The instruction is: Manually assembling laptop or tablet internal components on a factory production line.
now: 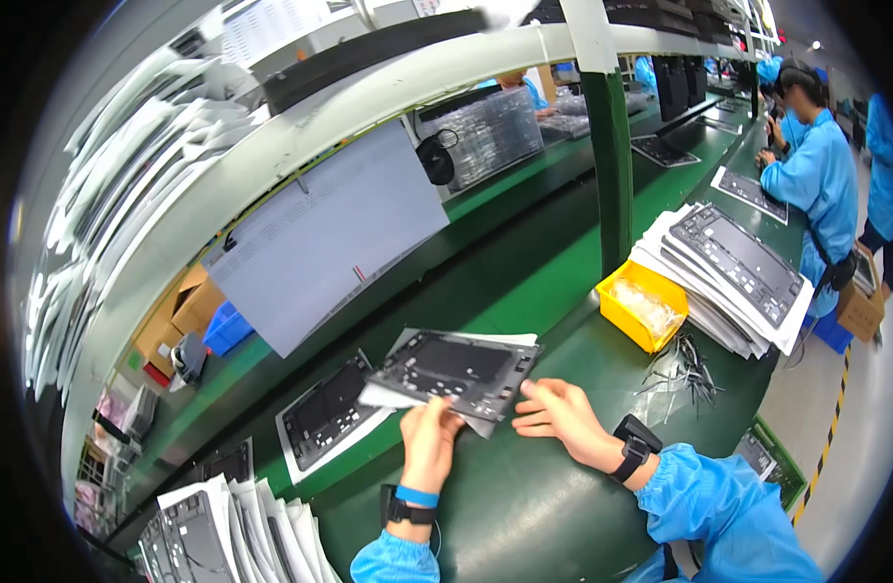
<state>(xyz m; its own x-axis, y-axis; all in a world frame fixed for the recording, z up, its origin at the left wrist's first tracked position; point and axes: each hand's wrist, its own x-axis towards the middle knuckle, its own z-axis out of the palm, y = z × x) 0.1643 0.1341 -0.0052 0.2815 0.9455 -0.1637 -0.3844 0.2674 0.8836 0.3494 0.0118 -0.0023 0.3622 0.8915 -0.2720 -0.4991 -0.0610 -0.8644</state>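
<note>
My left hand (430, 445) pinches the near edge of a dark flat device panel (456, 361), raised and tilted above the green bench. White sheets lie under this panel and stick out past its edges. Just right of the panel's near right corner is my right hand (561, 416), its fingers stretched out and apart; whether the thumb tip touches the corner I cannot tell. Behind my left hand, a similar dark panel (332, 413) rests on a white sheet on the bench.
A yellow bin (607, 309) of small clear pieces stands at right, near a pile of dark thin strips (694, 374). Beyond is a stack of panels and sheets (743, 262); another stack (189, 525) sits lower left. A green post (612, 175) rises ahead. A co-worker (821, 180) works far right.
</note>
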